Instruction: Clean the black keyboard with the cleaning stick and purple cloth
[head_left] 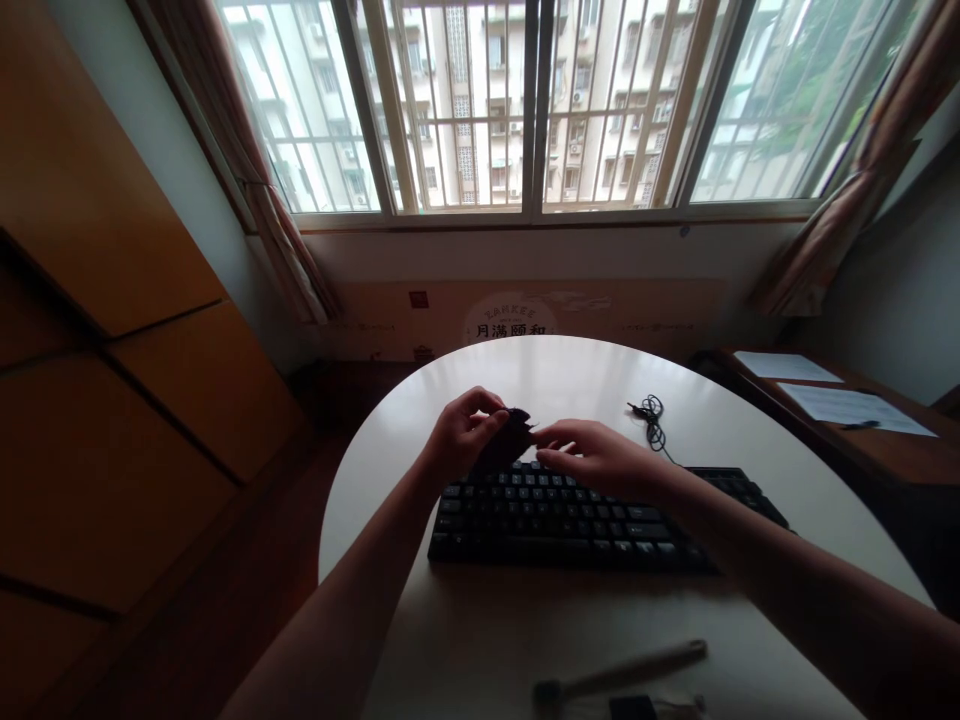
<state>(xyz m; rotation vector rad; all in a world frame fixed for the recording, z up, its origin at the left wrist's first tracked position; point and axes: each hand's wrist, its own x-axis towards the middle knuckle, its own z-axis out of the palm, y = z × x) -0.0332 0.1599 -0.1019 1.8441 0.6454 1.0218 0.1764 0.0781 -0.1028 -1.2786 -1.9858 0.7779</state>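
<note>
My left hand [469, 430] is closed over the keyboard's far left part, its thumb and fingers pinching a small black cloth-like piece [504, 445]. The piece hangs down toward the keys and has an uneven upper right edge; its exact kind is too dark to make out. At that right edge, the fingertips of my right hand [581, 450] are closed against the piece, with a thin pale sliver beside them. Under both hands lies a black keyboard [540, 520], partly covered by my right forearm.
A coiled black cable [654, 420] lies behind the keyboard on the round white table [405, 620]. Near the front edge are a blurred brush-like tool [630, 672] and a small dark object [632, 708]. Papers [855, 408] and a pen [860, 426] rest on a brown surface at right.
</note>
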